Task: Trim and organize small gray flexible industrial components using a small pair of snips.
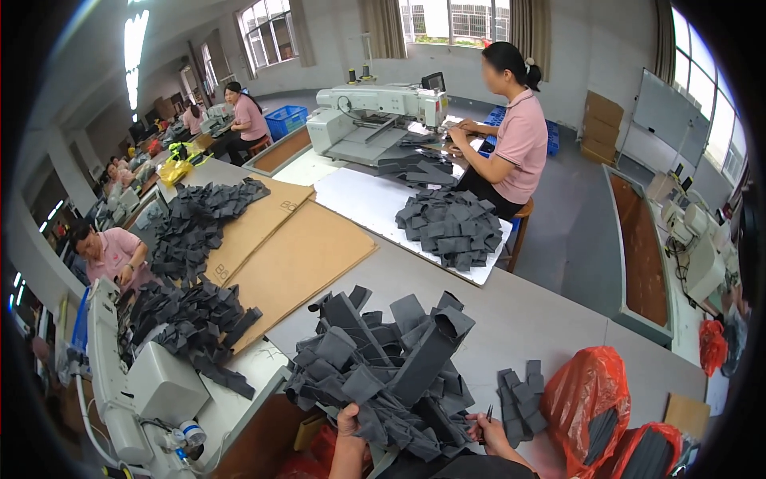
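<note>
A large heap of dark grey fabric strips (391,367) is bunched in front of me at the table's near edge. My left hand (349,427) is closed on the heap's lower left side, thumb up against the strips. At the heap's lower right, my right hand (491,433) is closed around a small dark tool with thin pointed tips (489,413), which looks like thread snips. Those fingers also touch the edge of the heap; some are hidden behind it. A small group of flat grey strips (521,399) lies just right of my right hand.
Red plastic bags (589,399) of dark strips stand at right. Brown cardboard sheets (303,255) lie ahead, with more strip piles (451,227) beyond and left. A sewing machine (163,383) stands at left. A co-worker in pink (519,148) sits at another machine (375,120).
</note>
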{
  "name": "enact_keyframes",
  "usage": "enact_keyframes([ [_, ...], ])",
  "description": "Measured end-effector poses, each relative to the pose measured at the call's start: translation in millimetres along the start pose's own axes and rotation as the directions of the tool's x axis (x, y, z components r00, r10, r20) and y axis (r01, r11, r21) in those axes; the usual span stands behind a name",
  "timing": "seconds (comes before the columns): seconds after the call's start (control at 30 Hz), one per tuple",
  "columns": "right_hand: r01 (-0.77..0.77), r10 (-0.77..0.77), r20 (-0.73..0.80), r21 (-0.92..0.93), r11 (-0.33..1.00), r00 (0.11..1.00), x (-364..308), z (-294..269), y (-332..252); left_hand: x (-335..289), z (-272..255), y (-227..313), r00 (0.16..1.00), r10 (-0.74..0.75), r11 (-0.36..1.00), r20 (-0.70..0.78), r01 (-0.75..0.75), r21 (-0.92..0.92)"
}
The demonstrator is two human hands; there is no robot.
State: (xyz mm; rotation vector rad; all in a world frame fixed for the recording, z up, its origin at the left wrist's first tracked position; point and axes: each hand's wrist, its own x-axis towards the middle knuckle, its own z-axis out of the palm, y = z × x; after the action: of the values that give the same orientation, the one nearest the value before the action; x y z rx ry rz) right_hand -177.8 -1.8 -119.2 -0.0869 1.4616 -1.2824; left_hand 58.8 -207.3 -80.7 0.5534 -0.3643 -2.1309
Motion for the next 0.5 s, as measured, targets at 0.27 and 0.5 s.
enact_keyframes([
  [0.27,0.021,-0.022,-0.001,-0.048,0.999,1.000,1,8,-11,-9,-4,-1,0.997,0.069,0.997,-0.038,-0.070,-0.015],
  [0.5,0.014,-0.015,-0.002,-0.066,0.998,1.000,5,6,0,-10,-12,0,0.995,0.089,0.995,-0.041,-0.090,-0.030],
])
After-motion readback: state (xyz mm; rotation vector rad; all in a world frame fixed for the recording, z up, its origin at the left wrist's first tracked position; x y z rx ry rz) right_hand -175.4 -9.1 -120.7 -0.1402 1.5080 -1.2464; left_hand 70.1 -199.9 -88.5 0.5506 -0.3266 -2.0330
